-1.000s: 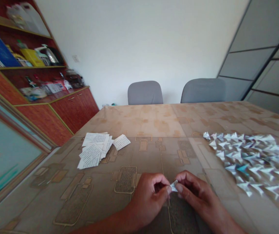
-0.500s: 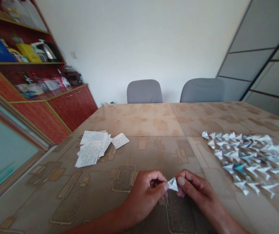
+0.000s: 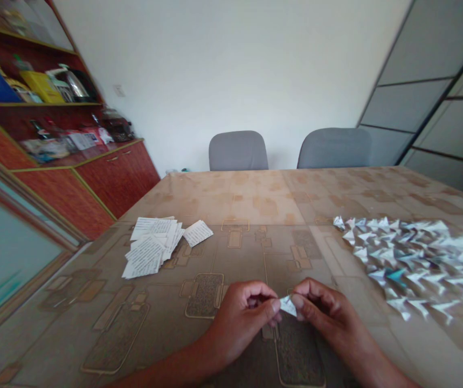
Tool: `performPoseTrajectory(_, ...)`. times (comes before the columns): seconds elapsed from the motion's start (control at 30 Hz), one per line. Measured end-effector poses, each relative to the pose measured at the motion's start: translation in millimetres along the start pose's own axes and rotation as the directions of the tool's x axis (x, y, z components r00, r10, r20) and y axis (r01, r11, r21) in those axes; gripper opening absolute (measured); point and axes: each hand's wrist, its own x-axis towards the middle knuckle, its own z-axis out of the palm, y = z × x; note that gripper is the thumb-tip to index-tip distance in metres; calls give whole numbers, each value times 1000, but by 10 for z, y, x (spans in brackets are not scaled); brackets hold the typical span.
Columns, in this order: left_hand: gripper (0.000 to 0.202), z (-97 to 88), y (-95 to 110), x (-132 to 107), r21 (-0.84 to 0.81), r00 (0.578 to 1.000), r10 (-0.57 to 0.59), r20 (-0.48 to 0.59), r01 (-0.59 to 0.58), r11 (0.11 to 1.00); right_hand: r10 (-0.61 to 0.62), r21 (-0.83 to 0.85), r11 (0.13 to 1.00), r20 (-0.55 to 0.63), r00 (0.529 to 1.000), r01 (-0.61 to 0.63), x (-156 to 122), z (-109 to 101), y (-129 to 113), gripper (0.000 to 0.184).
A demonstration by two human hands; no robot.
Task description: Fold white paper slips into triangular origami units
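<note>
A small folded paper piece [image 3: 288, 305] is pinched between both my hands just above the near edge of the table [image 3: 255, 205]. My left hand [image 3: 243, 318] grips its left side with thumb and curled fingers. My right hand [image 3: 328, 315] holds its right side the same way. To the right lies a spread of several folded white paper triangles [image 3: 409, 258]. To the left lies a pile of printed paper slips [image 3: 154, 245], one slip slightly apart from the pile.
Two grey chairs [image 3: 238, 151] [image 3: 334, 148] stand at the table's far side. A red-brown cabinet with cluttered shelves [image 3: 65, 140] runs along the left wall. Grey panelled doors [image 3: 437, 91] are at the right.
The folded piece has been turned slightly between my fingertips; both hands stay in the same place. The camera has shifted a little.
</note>
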Motion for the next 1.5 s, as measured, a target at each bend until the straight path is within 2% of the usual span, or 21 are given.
performPoseTrajectory(0.17,24,6,15,-6,-66,998,-27,-64,22,998,-124,-134,984,-62,990,114,-36,1,-16,15)
performPoseTrajectory(0.27,24,30,29,-6,-81,996,-28,-80,22,996,-215,-238,952,-84,973,190,-56,35,-30,10)
performPoseTrajectory(0.5,23,70,47,-17,-39,997,-1,-73,-2,999,-226,-328,926,-84,971,187,-37,56,-43,6)
performPoseTrajectory(0.67,22,64,14,-18,-56,997,-2,-75,-2,998,-228,-276,940,-61,972,203,-40,23,-45,7)
performPoseTrajectory(0.83,18,69,-21,-17,-73,999,-6,-38,3,997,-178,-191,967,-44,983,166,-41,4,-45,14)
performPoseTrajectory(1.03,12,80,-43,-13,-86,998,-10,-60,5,996,-177,-159,972,-27,984,171,-35,3,-56,16)
performPoseTrajectory(1.3,16,96,-51,-28,-110,999,-28,-35,24,994,-182,-133,976,-43,982,175,-34,-7,5,14)
performPoseTrajectory(1.5,22,101,-6,-17,-189,996,-26,-88,9,982,-155,-24,988,-39,987,154,-40,-2,46,10)
